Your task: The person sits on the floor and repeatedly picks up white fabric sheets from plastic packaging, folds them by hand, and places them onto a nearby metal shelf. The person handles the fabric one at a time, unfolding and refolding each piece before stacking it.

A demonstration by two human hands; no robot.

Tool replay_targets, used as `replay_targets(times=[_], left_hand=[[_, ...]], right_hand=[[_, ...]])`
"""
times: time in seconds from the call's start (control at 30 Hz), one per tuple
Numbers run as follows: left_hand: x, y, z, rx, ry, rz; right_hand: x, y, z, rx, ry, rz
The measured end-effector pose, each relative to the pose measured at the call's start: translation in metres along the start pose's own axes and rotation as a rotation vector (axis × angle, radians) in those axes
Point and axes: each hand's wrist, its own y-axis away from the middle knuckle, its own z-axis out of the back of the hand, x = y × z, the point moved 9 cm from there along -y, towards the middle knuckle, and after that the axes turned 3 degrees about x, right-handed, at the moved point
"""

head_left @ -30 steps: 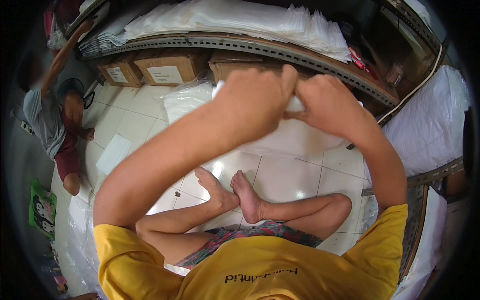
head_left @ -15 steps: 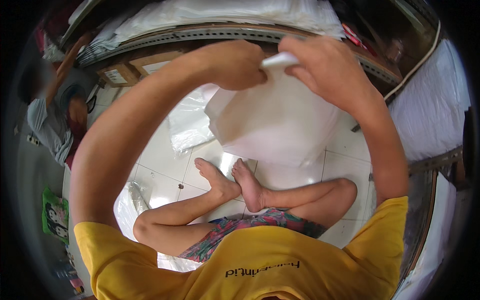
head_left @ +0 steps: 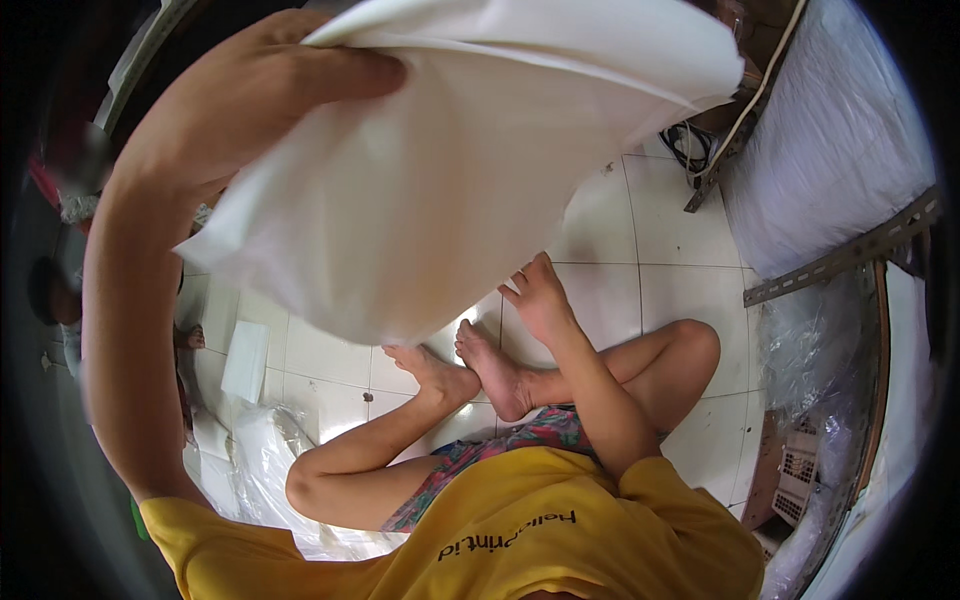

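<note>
A thin white sheet (head_left: 430,180), slightly see-through and softly creased, hangs across the upper middle of the view; I cannot tell whether it is cloth or plastic. My left hand (head_left: 310,75) grips its upper left part, raised high, with the thumb pressed over the front and the other fingers largely hidden behind. Lower down, my right hand (head_left: 540,300) is beside the sheet's bottom right edge. Its fingers are apart and point up toward that edge; whether they touch it is unclear.
I sit on white floor tiles (head_left: 600,285) with my feet (head_left: 500,375) together. Clear plastic wrapping (head_left: 275,450) lies at left, a folded white piece (head_left: 245,360) beyond. At right stand a large white bundle (head_left: 830,150) and a perforated metal bar (head_left: 840,250). A person (head_left: 65,300) is far left.
My hands, both at the sheet's top before, have separated. The left has moved left and up with the sheet, which now spreads wider. The right has dropped to near my feet.
</note>
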Motion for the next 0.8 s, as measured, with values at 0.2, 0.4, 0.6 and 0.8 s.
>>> replay_targets(times=[0.2,0.4,0.6,0.8], left_hand=[[-0.009,0.025,0.016,0.018,0.264,-0.042],[0.016,0.025,0.028,-0.111,0.248,-0.02],[0.052,0.015,0.016,-0.034,0.2,0.095],[0.107,0.012,0.001,-0.019,0.297,0.101]], right_hand=[[0.03,-0.019,-0.036,0.206,-0.315,0.121],[0.052,-0.009,-0.007,-0.047,-0.252,0.165],[0.065,0.004,0.016,-0.075,-0.155,0.065],[0.072,0.012,-0.001,-0.085,0.08,0.008]])
